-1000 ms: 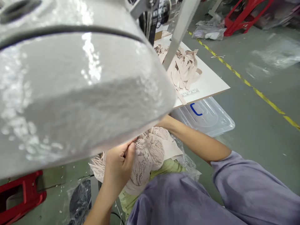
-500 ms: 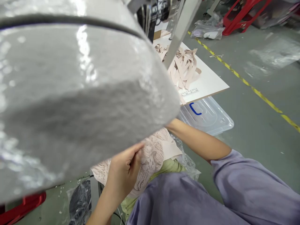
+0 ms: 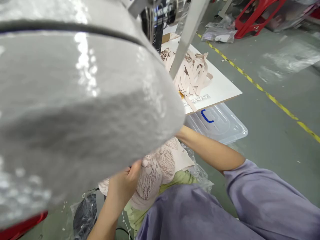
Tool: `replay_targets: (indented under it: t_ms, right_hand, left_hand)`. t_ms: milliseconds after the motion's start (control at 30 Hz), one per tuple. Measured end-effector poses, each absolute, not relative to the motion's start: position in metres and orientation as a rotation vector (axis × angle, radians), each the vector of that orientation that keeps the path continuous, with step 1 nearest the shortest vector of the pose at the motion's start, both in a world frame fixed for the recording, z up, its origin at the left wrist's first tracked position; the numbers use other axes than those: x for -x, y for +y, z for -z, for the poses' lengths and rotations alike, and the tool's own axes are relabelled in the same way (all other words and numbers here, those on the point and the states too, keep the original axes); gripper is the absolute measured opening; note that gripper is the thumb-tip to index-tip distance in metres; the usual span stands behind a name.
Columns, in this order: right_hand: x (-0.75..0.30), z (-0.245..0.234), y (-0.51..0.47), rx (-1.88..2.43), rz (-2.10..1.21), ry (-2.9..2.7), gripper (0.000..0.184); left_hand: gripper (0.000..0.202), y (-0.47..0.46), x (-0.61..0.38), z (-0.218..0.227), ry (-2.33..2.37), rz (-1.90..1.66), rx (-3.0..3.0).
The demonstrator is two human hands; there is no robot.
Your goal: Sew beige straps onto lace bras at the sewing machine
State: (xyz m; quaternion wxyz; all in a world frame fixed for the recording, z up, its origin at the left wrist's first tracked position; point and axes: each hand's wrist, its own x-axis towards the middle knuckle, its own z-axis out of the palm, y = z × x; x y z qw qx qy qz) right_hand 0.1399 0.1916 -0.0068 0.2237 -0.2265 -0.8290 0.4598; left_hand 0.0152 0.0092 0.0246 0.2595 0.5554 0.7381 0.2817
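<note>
A large glossy grey machine head (image 3: pixel 95 110), apparently a sewing machine, fills the upper left and blocks much of the work. Below its lower edge, my left hand (image 3: pixel 125 182) is closed at the pale pink lace piece (image 3: pixel 149 181), thumb pressed along the lace; its fingertips are partly hidden. The lace lies in folds over my lap, with a plain pale flap (image 3: pixel 182 158) at its right side. My right forearm (image 3: pixel 212 148) reaches in under the machine's right corner. That hand itself is hidden behind the machine, so its grip does not show.
Cut pale fabric strips (image 3: pixel 193 71) lie heaped on a white board (image 3: pixel 223 88), near a ruler marking. Beneath it is a clear plastic lid (image 3: pixel 225 125). A grey metal bar (image 3: pixel 187 40) slants past the board. A red stool (image 3: pixel 256 16) and plastic bags (image 3: pixel 220 31) are on the floor behind.
My left hand has shifted left and slightly down, farther under the machine's edge, uncovering more lace. My right forearm stays nearly still. The view has shifted slightly.
</note>
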Motion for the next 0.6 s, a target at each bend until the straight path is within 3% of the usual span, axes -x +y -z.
replay_targets:
  t_ms: [367, 600]
  right_hand:
    - [-0.143, 0.001, 0.190, 0.637, -1.306, -2.237, 0.016]
    - [-0.146, -0.007, 0.182, 0.693, -1.331, -2.145, 0.023]
  left_hand:
    - [0.034, 0.011, -0.011, -0.022, 1.996, -0.685, -1.503]
    - [0.032, 0.009, -0.009, -0.016, 1.972, -0.751, -1.573]
